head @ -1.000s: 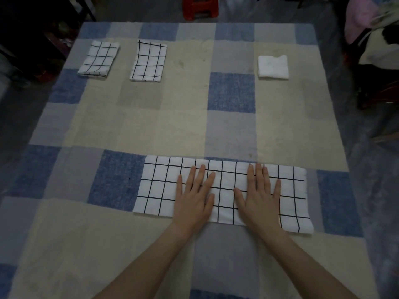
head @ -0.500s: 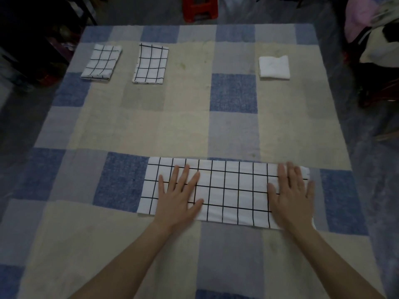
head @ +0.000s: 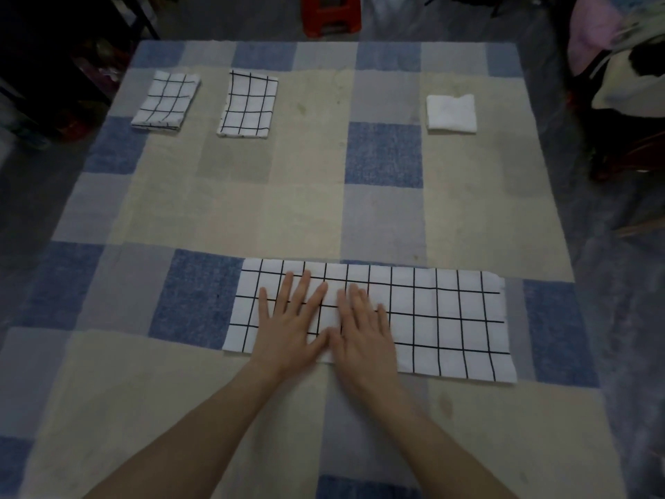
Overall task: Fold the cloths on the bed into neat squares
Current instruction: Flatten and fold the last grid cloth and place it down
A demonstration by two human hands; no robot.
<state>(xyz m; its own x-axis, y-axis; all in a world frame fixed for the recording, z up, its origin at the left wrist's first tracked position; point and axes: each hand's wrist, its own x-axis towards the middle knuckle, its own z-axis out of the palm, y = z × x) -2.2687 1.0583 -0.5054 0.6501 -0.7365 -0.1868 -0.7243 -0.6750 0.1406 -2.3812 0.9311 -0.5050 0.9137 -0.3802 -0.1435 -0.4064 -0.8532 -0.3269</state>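
Note:
A long white cloth with a black grid (head: 446, 318) lies folded into a strip across the near part of the bed (head: 288, 210). My left hand (head: 291, 325) lies flat on its left part, fingers spread. My right hand (head: 363, 333) presses flat right beside it, thumbs almost touching. At the far left lie two folded grid cloths (head: 166, 101) (head: 248, 104). A folded plain white cloth (head: 451, 113) sits at the far right.
The bed has a blue, grey and cream checked cover. A red stool (head: 331, 14) stands beyond the far edge. Dark furniture (head: 54, 66) is at the left, and a chair with clothes (head: 622, 66) at the right.
My right hand slid from the cloth's right end back to the left, beside my left hand. My left hand stayed on the left part of the cloth.

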